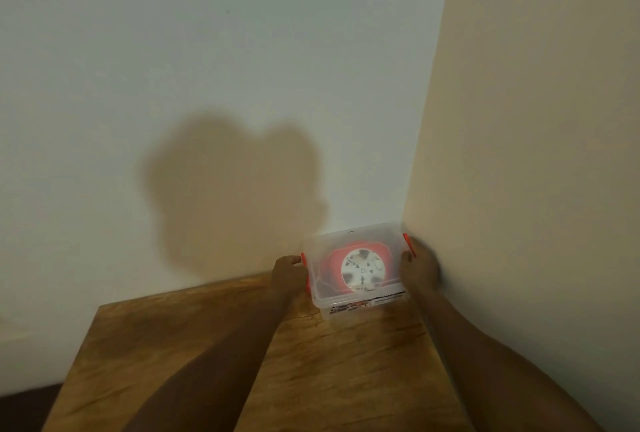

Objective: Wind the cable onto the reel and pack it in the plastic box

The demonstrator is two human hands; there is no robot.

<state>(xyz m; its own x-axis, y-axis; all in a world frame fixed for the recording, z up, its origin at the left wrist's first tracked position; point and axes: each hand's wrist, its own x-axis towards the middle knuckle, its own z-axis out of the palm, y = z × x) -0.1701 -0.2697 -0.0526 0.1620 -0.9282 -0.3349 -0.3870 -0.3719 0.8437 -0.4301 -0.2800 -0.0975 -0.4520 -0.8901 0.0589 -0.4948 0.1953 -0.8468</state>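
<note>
A clear plastic box [356, 303] with its lid on and orange clips stands at the far right corner of the wooden table [207, 345]. Through the lid I see the reel [363, 270], a white hub ringed with orange cable. My left hand [287, 276] grips the box's left side at its orange clip [304, 260]. My right hand [420, 267] grips the right side at the other clip [408, 243], close to the wall.
A white wall [207, 85] rises behind the table and a cream wall [536, 154] runs along its right edge, meeting just behind the box. A shadow falls on the white wall. Dark floor shows at the lower left.
</note>
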